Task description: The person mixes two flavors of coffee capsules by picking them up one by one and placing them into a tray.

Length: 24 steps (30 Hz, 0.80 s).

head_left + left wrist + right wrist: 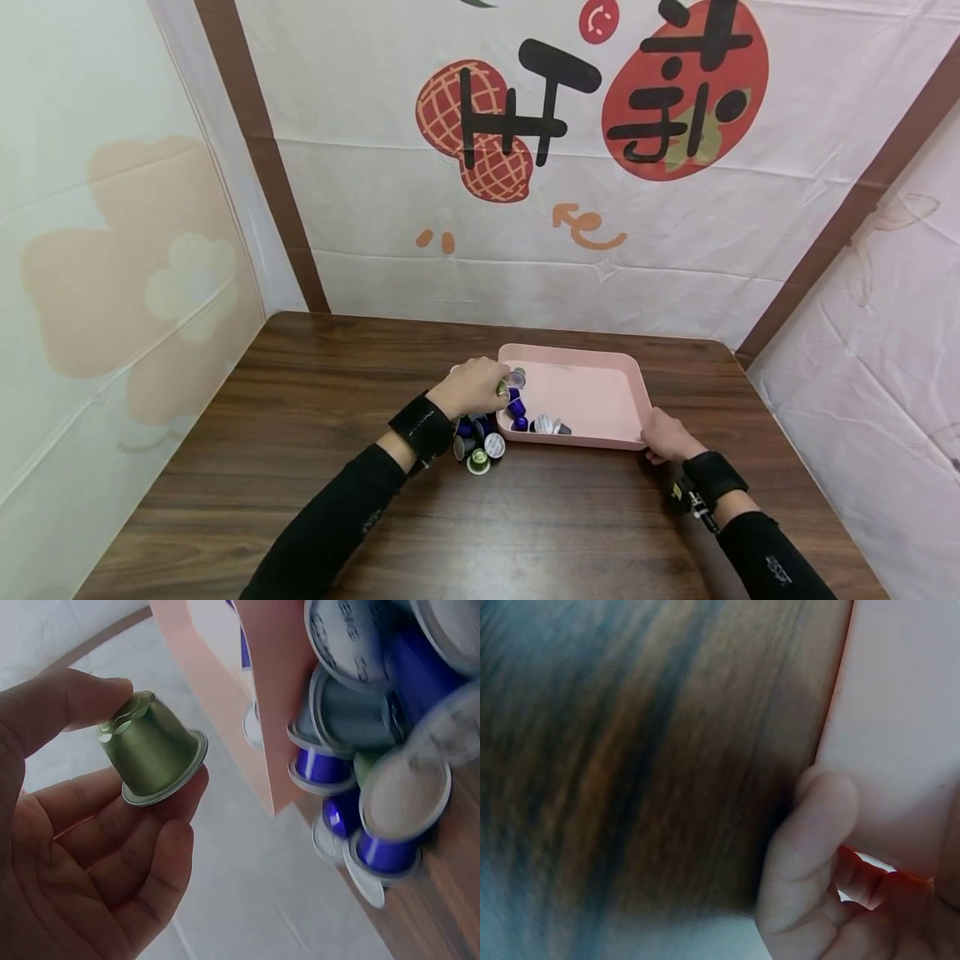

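Observation:
My left hand [474, 385] pinches a green coffee capsule [152, 750] between thumb and fingers, over the left edge of a pink tray [592, 387]. In the left wrist view its wide rim faces down toward the fingers. My right hand [669, 435] grips the tray's near right corner, with the thumb [826, 806] against its outer wall. Below my left hand, outside the tray, lies a pile of coffee capsules [386, 832], blue, dark grey and green. Inside, along the tray's left side, are blue capsules [516, 407] and pale-lidded ones [544, 425] near the front wall.
The tray and the pile are on a brown wood-grain table [360, 367]. A white printed cloth [360, 217] hangs behind its far edge, with more cloth at both sides.

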Motion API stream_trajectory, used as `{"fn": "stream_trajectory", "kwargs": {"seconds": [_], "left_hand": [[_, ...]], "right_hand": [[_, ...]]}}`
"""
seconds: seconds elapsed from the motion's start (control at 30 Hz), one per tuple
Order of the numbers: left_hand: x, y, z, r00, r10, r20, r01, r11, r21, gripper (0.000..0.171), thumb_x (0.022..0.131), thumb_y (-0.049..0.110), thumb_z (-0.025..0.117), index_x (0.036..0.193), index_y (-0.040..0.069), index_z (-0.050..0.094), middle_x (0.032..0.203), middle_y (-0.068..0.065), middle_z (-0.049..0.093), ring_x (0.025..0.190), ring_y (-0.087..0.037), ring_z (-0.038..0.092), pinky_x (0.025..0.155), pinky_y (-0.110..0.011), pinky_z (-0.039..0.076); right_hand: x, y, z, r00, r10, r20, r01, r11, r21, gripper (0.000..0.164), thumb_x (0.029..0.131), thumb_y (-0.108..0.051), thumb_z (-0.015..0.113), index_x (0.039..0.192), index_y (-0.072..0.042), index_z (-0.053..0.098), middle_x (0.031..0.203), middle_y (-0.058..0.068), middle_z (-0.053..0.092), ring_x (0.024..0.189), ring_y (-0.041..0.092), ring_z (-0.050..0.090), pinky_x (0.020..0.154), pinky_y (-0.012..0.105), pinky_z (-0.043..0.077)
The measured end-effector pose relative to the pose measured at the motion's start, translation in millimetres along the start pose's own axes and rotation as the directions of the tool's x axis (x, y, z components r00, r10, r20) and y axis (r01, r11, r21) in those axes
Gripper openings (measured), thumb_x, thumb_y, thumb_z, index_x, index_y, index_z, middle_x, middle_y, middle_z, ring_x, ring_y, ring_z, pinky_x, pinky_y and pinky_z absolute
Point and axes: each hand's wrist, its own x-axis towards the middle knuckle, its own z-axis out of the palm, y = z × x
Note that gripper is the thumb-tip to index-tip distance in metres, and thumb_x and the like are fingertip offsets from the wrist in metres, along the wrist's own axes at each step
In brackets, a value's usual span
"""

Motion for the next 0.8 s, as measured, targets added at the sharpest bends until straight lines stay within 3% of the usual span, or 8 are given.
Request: {"fn": "stream_trajectory", "kwargs": {"seconds": [0.13, 0.37, 0.53, 0.8], "left_hand": [[6.6, 8.2, 2.6, 0.999, 0.05, 0.017, -0.049, 0.998, -0.037, 0.015, 0.082, 0.015, 0.063, 0.095, 0.01, 0.061, 0.063, 0.007, 0.04, 0.052, -0.008, 0.037, 0.05, -0.024, 0.031], [22.2, 18.1, 10.3, 0.997, 0.07, 0.037, -0.069, 0.997, -0.019, 0.014, 0.083, 0.02, 0.067, 0.079, 0.012, 0.057, 0.064, 0.007, 0.042, 0.056, -0.008, 0.041, 0.051, -0.023, 0.031], [31.9, 25.7, 11.7, 0.994, 0.083, 0.077, -0.083, 0.997, -0.005, 0.015, 0.083, 0.021, 0.07, 0.078, 0.013, 0.057, 0.068, 0.007, 0.05, 0.062, -0.009, 0.047, 0.053, -0.022, 0.036], [41.0, 31.9, 15.4, 0.99, 0.109, 0.091, -0.114, 0.992, 0.056, 0.019, 0.082, 0.024, 0.072, 0.078, 0.012, 0.058, 0.066, 0.007, 0.047, 0.062, -0.01, 0.045, 0.056, -0.025, 0.035]], "right_hand": [[-0.1, 0.2, -0.2, 1.0, -0.008, -0.005, 0.008, 1.0, 0.012, 0.039, 0.084, 0.001, 0.04, 0.121, 0.015, 0.033, 0.078, 0.017, 0.052, 0.053, 0.02, 0.057, 0.047, 0.032, 0.051], [-4.8, -2.1, -0.5, 0.999, -0.03, -0.015, 0.03, 0.999, 0.027, 0.041, 0.085, 0.001, 0.04, 0.122, 0.017, 0.033, 0.078, 0.017, 0.052, 0.053, 0.02, 0.057, 0.047, 0.033, 0.051], [-4.1, -2.2, -0.1, 0.999, -0.026, -0.022, 0.026, 0.999, 0.03, 0.04, 0.085, 0.002, 0.042, 0.122, 0.016, 0.032, 0.078, 0.018, 0.051, 0.053, 0.02, 0.057, 0.047, 0.032, 0.051], [-4.0, -2.2, -0.6, 0.999, -0.038, -0.018, 0.038, 0.999, 0.016, 0.041, 0.086, 0.001, 0.04, 0.123, 0.017, 0.032, 0.076, 0.017, 0.052, 0.052, 0.02, 0.056, 0.047, 0.032, 0.051]]}}
